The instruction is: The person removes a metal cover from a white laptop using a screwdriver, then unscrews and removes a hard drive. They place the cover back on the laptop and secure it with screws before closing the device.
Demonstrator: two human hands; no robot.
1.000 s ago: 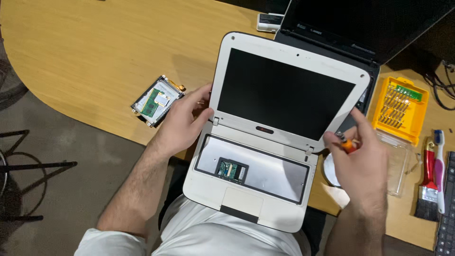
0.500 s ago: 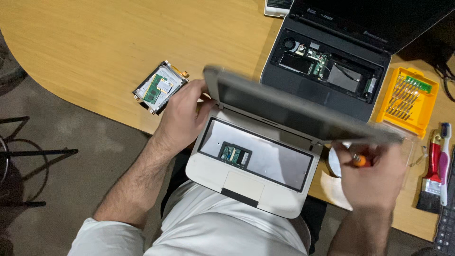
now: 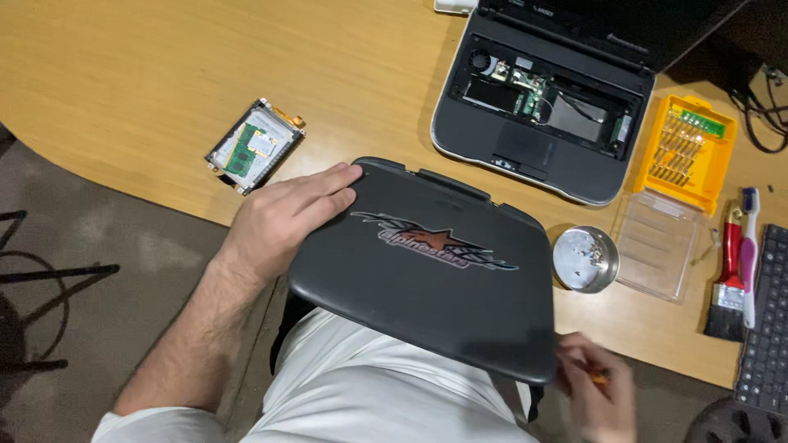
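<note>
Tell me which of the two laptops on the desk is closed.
The small dark grey laptop under the left hand is closed, its lid down. The black laptop behind it lies open, keyboard removed, inner parts showing.

Left hand (image 3: 283, 217) lies flat, fingers spread; right hand (image 3: 597, 392) is curled, blurred.

A closed dark grey laptop (image 3: 427, 267) with a star emblem on its lid lies half over the edge of the wooden table (image 3: 123, 90), the left hand (image 3: 283, 213) flat on its near-left corner while the blurred right hand (image 3: 595, 394) grips a small orange-handled tool (image 3: 599, 377) just beside its other corner. Beyond it sit an opened black laptop (image 3: 533, 107) with its innards bare, a hard drive caddy (image 3: 254, 146), a round metal dish (image 3: 584, 258) of screws, an orange bit set (image 3: 688, 152) and a brush (image 3: 726, 283).
</note>
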